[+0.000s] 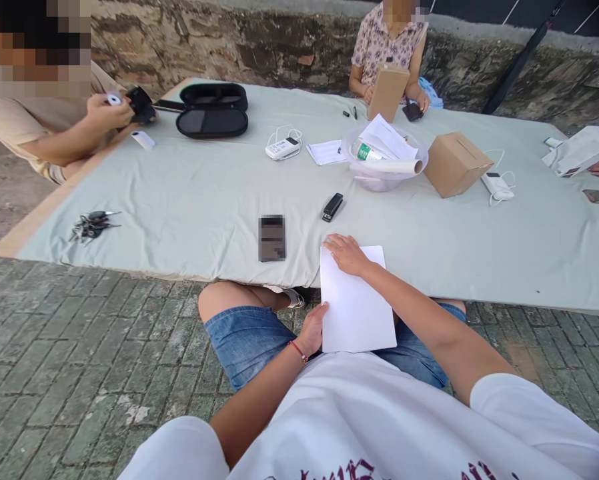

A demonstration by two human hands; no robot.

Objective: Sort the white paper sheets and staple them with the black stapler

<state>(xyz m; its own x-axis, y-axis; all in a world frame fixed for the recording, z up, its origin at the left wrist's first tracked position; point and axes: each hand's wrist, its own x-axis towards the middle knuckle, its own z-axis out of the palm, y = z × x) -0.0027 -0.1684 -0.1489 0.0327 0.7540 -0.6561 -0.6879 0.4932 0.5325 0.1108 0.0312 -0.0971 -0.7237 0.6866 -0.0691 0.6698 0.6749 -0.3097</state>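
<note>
White paper extends from the table edge over my lap; whether it is one sheet or a stack I cannot tell. Its left edge is held by my left hand, thumb on top and the other fingers hidden beneath. My right hand lies flat across the paper's far left corner, fingers stretched out. Just beyond that hand is a black stapler on the cloth. A dark, blurred-out rectangular object lies to the left of the paper.
On the cloth-covered table are keys, a black case, a plastic basin with papers and a bottle, a cardboard box, and white corded devices. Other people sit at the left, far side and right, handling objects.
</note>
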